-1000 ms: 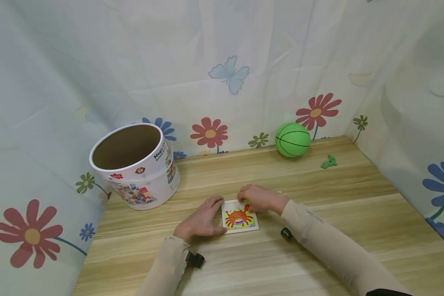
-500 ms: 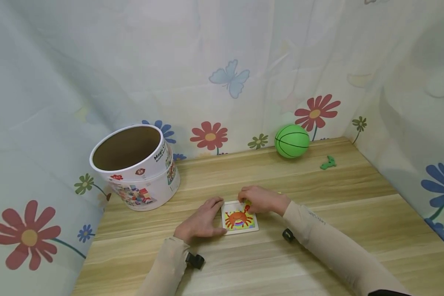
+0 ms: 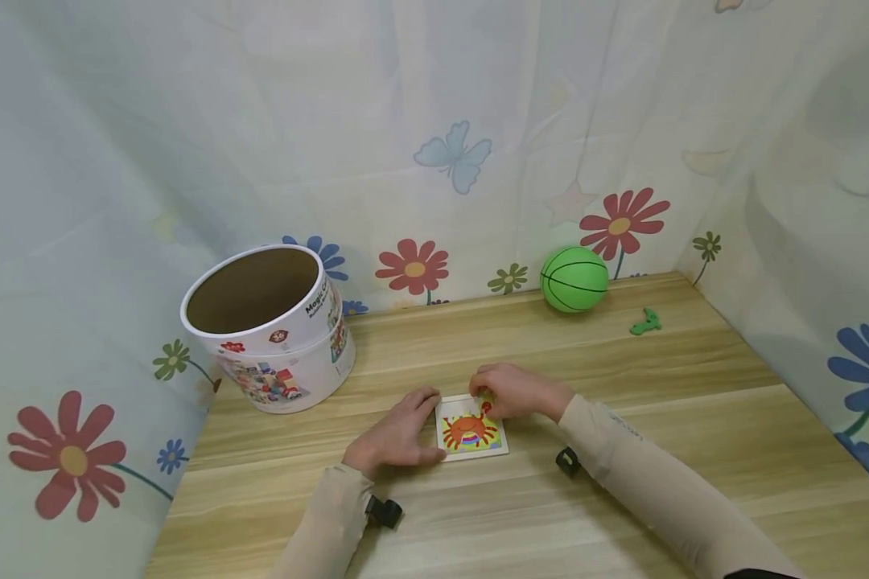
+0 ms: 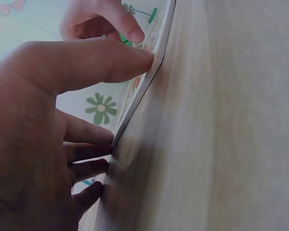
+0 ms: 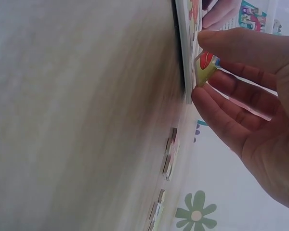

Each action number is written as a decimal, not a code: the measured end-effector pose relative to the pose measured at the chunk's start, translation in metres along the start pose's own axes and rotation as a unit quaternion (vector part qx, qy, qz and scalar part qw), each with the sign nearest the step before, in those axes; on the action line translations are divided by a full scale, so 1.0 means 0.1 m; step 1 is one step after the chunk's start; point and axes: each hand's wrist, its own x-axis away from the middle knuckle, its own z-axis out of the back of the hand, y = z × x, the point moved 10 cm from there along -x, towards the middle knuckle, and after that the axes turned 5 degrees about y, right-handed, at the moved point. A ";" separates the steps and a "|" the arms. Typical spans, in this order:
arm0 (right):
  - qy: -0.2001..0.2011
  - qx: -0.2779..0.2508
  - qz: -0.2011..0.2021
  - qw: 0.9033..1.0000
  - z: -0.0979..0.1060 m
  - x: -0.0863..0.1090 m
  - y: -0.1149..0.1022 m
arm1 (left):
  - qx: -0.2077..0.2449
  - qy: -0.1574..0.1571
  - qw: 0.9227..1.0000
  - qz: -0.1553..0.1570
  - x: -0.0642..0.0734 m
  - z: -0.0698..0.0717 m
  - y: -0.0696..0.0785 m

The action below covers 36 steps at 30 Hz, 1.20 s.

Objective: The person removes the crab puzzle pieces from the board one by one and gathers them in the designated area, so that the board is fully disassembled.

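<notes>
A small white-framed puzzle board [image 3: 452, 408] with an orange crab picture lies flat on the table. My left hand [image 3: 398, 433] steadies its left side, the thumb on the near left corner and the fingertips at the left edge. At the board's upper right, my right hand [image 3: 516, 391] pinches a puzzle piece [image 5: 205, 63], yellow-green with a red shape, between thumb and fingers. The piece is tilted, close over the board's edge in the right wrist view. In the left wrist view, the left thumb [image 4: 106, 60] presses the frame. The bare upper left of the board shows white.
Several loose puzzle pieces [image 5: 170, 156] lie on the table beyond the board. A large round white tub [image 3: 290, 378] stands at the back left. Near the back wall sit a green ball [image 3: 574, 280] and a small green figure [image 3: 646, 322].
Both hands keep their places at the board, the right still pinching the piece. A yellow bit behind the right wrist is now hidden. The head view has shifted slightly.
</notes>
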 end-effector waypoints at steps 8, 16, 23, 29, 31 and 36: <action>0.004 -0.003 -0.012 1.000 0.05 0.02 0.07 | 0.003 0.000 1.000 0.000 0.00 0.00 0.00; 0.017 0.003 -0.007 1.000 0.21 0.07 0.09 | 0.002 0.010 1.000 -0.009 0.00 0.02 0.02; 0.023 -0.010 -0.014 1.000 0.31 0.14 0.15 | 0.001 -0.001 1.000 0.003 0.00 0.00 0.00; 0.045 0.000 -0.011 0.999 0.37 0.20 0.24 | -0.005 -0.008 1.000 0.008 0.00 -0.02 -0.02; 0.049 0.005 -0.013 0.999 0.40 0.22 0.28 | -0.004 -0.009 1.000 0.009 0.00 -0.02 -0.02; 0.049 0.010 -0.034 0.998 0.47 0.30 0.38 | 0.004 -0.011 1.000 0.010 0.01 -0.02 -0.02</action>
